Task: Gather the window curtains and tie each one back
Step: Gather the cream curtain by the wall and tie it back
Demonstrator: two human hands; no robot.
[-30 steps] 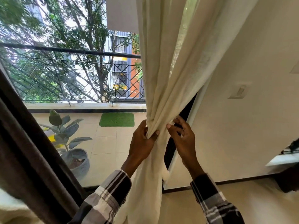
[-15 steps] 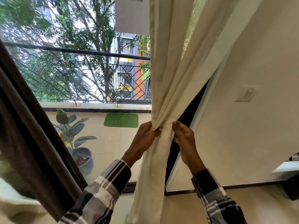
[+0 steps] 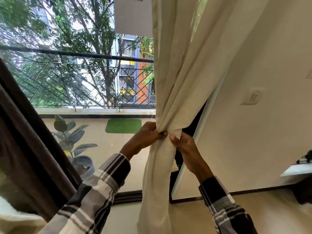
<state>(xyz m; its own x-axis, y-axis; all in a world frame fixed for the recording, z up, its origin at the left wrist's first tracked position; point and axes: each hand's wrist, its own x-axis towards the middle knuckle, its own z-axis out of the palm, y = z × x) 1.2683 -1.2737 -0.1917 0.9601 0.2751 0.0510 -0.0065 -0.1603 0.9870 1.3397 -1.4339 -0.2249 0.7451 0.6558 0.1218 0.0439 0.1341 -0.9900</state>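
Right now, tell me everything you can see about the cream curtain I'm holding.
The cream curtain is a light, slightly sheer woven fabric that hangs from above the frame beside the window's right edge. It is bunched into a narrow waist at mid-height, with folds fanning upward and a loose column falling toward the floor. The left hand grips the gathered part from the left, and the right hand pinches it from the right. No tie-back is visible.

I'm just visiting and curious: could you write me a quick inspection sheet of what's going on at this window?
Surface: tiled balcony floor beyond the glass.
Job's things: cream curtain gathered into a bunch at mid-height; no tie-back seen.
Clutter: potted plant, green mat outside.
Grippers: left hand and right hand both grip the bunch.
Cables: nothing seen.
Surroundings: dark curtain at left, wall switch, balcony railing.
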